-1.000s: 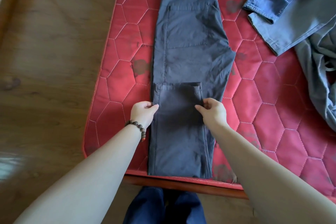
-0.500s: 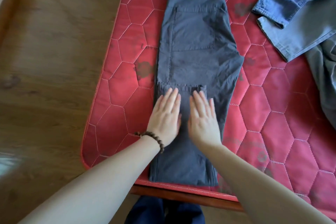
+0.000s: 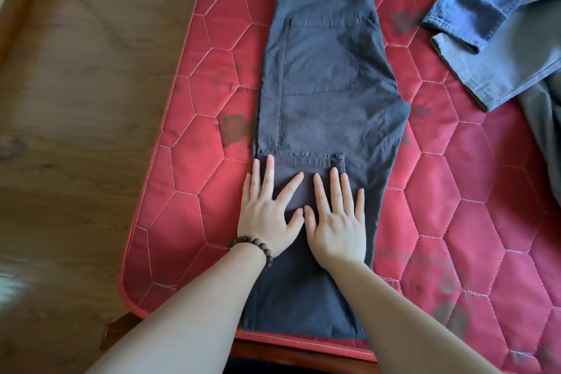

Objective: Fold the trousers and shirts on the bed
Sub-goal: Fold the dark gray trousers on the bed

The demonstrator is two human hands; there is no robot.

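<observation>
Grey trousers (image 3: 321, 76) lying flat along the near left part of the red mattress (image 3: 197, 136), waistband away from the viewer, legs doubled back so the cuffs (image 3: 306, 158) lie across the thigh area. Left hand (image 3: 267, 212) and right hand (image 3: 337, 218) rest palm down side by side on the folded legs just below the cuffs, fingers straight and spread, gripping nothing; a bead bracelet (image 3: 253, 247) circles the left wrist. The cloth looks thin, soft and light, likely to crease and to slide on itself, so it would be best held by pinching both side edges at the fold or at the cuffs, keeping the layers together. Blue jeans (image 3: 491, 0) and a grey garment (image 3: 543, 112) lie well apart at far right, unfolded. Wooden floor (image 3: 76, 100) to the left of the mattress
</observation>
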